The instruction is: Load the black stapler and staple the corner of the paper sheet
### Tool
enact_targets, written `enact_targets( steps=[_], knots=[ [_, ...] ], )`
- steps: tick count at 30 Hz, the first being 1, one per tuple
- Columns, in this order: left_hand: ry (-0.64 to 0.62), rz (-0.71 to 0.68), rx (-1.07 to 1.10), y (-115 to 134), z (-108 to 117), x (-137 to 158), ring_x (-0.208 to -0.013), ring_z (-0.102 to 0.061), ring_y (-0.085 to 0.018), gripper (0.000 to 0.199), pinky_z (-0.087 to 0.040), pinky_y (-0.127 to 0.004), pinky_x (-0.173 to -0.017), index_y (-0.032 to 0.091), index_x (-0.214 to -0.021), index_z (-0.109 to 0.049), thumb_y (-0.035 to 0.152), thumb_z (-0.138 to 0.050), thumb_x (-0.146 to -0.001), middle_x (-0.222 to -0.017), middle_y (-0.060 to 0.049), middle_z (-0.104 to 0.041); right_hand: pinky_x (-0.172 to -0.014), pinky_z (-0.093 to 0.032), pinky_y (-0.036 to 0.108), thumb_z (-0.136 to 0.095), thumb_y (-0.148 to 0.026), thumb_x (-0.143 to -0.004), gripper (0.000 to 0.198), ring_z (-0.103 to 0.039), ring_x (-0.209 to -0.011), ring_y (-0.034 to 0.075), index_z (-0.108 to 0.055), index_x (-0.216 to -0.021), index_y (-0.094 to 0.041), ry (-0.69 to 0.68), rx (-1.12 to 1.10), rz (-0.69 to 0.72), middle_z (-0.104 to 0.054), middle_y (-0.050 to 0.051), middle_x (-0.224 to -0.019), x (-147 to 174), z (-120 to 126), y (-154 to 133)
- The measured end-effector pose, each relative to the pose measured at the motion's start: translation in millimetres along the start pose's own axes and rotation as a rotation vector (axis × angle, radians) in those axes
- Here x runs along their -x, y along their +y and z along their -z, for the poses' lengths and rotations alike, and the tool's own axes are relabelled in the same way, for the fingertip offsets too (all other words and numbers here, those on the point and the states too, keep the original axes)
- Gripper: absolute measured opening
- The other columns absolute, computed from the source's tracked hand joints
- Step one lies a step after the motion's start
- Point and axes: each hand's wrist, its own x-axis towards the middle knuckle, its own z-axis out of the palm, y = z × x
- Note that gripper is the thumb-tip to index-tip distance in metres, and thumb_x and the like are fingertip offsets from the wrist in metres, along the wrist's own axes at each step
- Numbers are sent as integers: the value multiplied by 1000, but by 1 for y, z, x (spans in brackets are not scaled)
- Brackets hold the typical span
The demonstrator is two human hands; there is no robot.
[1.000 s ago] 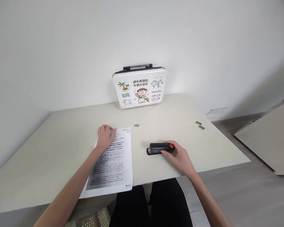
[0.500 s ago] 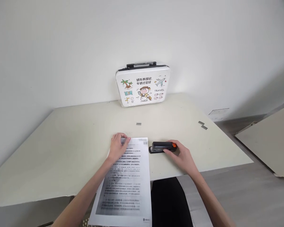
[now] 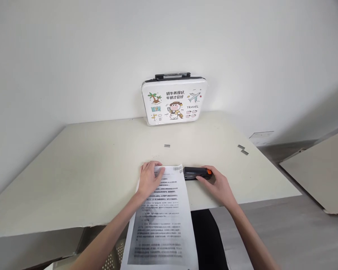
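Observation:
A printed paper sheet (image 3: 163, 217) lies partly on the table and hangs over its near edge toward me. My left hand (image 3: 151, 176) grips the sheet's upper left part, thumb on top and fingers curled at the top edge. A black stapler with an orange rear part (image 3: 197, 173) lies on its base at the sheet's top right corner. That corner meets the stapler's front end; I cannot tell how far it reaches between the jaws. My right hand (image 3: 215, 183) holds the stapler's rear end, thumb along the near side and fingers behind.
On the white table (image 3: 101, 180), a small staple strip (image 3: 167, 146) lies beyond the paper. Two more staple strips (image 3: 242, 149) are at the right. A white cartoon-printed case (image 3: 174, 101) stands against the wall at the back. Another white surface (image 3: 320, 168) is at far right.
My left hand has slid the paper to the right, so its top corner has closed the gap to the stapler. My right hand stays on the stapler. The view has shifted slightly.

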Motion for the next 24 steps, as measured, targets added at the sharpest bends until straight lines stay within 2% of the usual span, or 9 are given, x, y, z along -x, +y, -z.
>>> enact_targets(
  steps=[3,5,9,11,13,19,24],
  knots=[
    [11,-18,-23,3,1,4,-114,-59,-30,15,-41,-54,-106,24,-112,-61,33,-59,-99,-114,-7,-70,-95,-53,41,-70,-58,-89,43,-68,-106,27,-66,-117,-26,1,6,-7,-74,7,-117,0,0,-1],
    [-6,-90,-1,6,5,7,-118,-57,-29,17,-43,-53,-106,24,-116,-60,31,-56,-101,-119,-8,-67,-95,-53,40,-71,-58,-89,43,-68,-106,27,-66,-117,-26,4,3,-6,-74,7,-116,1,0,-1],
    [-230,-347,92,16,18,13,-137,-49,-27,24,-44,-49,-115,29,-127,-61,34,-53,-106,-138,-6,-61,-96,-53,40,-71,-59,-88,44,-67,-107,27,-66,-117,-26,5,14,-16,-74,7,-118,2,0,1],
    [-341,-435,97,19,22,15,-149,-37,-27,31,-39,-51,-121,34,-136,-59,37,-55,-106,-153,-3,-52,-96,-53,41,-71,-59,-88,45,-67,-108,27,-66,-118,-26,10,34,-23,-74,7,-119,3,-1,2],
    [-400,-494,80,20,22,17,-156,-26,-28,39,-35,-53,-124,37,-144,-55,39,-56,-105,-164,0,-42,-96,-53,41,-72,-60,-87,46,-67,-108,28,-66,-118,-27,15,49,-25,-74,7,-119,3,-1,3],
    [-446,-581,10,16,16,21,-159,-23,-29,47,-21,-56,-130,38,-151,-52,47,-57,-105,-171,1,-31,-95,-53,41,-72,-61,-87,47,-67,-107,27,-66,-120,-27,15,64,-31,-74,6,-118,3,-1,3],
    [-457,-604,7,24,12,24,-160,-22,-29,47,-20,-55,-131,33,-148,-57,47,-58,-104,-173,-2,-27,-97,-52,41,-71,-62,-87,48,-67,-109,27,-66,-120,-27,12,91,-25,-74,7,-120,4,-2,5]
  ],
)
